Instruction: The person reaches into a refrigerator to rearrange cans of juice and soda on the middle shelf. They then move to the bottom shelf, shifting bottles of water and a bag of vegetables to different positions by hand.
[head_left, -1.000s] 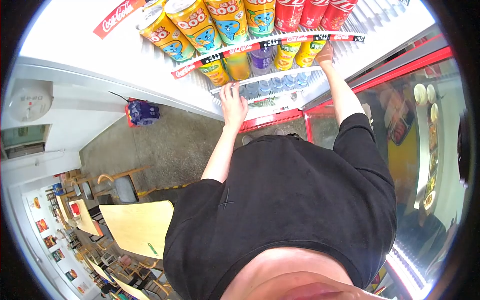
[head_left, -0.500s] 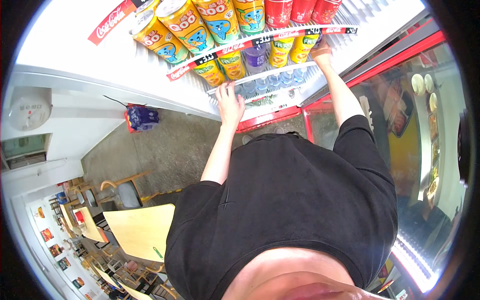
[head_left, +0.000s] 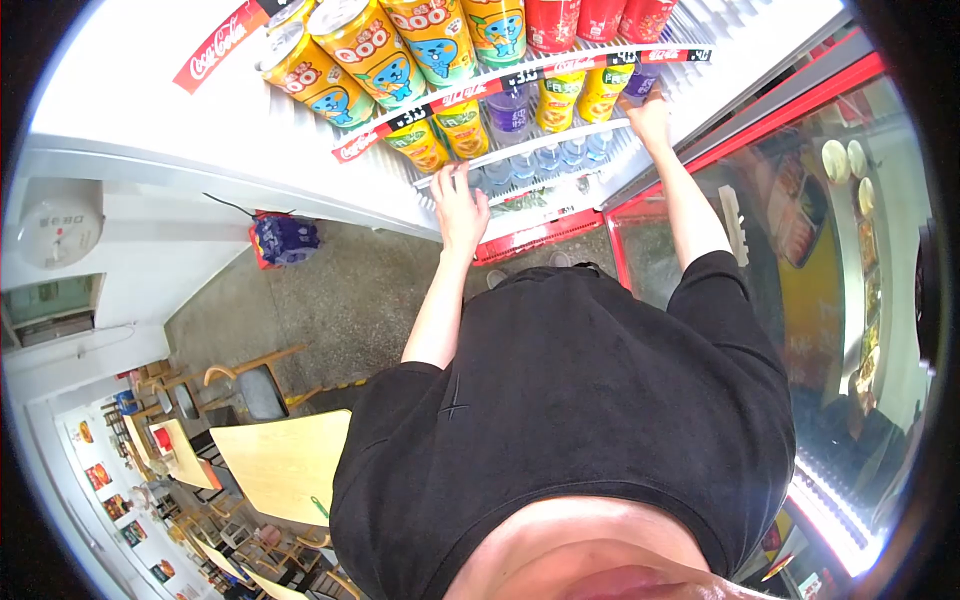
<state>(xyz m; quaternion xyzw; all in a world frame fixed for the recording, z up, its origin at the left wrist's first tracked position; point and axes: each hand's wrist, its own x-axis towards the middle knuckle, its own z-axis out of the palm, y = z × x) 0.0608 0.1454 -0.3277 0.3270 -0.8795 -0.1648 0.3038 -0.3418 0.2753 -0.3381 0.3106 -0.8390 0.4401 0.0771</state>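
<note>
My right hand (head_left: 650, 118) reaches into the drinks fridge at the right end of the second shelf. Its fingers are closed around the lower part of a purple-labelled bottle (head_left: 643, 82), whose top is hidden by the shelf above. Lower and to the left, my left hand (head_left: 461, 205) has its fingers apart, with the tips touching the front edge of the shelf (head_left: 500, 153). Yellow juice bottles (head_left: 605, 95) stand just left of the purple one. Another purple bottle (head_left: 509, 113) is mid-row.
Orange Qoo cans (head_left: 430, 40) and red cans (head_left: 553, 25) fill the shelf above. Clear bottles (head_left: 548, 158) stand below. The red-framed glass door (head_left: 800, 210) is open on the right. A purple-wrapped pack (head_left: 286, 237) sits on the floor; tables (head_left: 285, 465) and chairs are behind.
My right hand has shifted slightly down and outward. More of the purple bottle in it now shows below the price strip. My left hand stays put.
</note>
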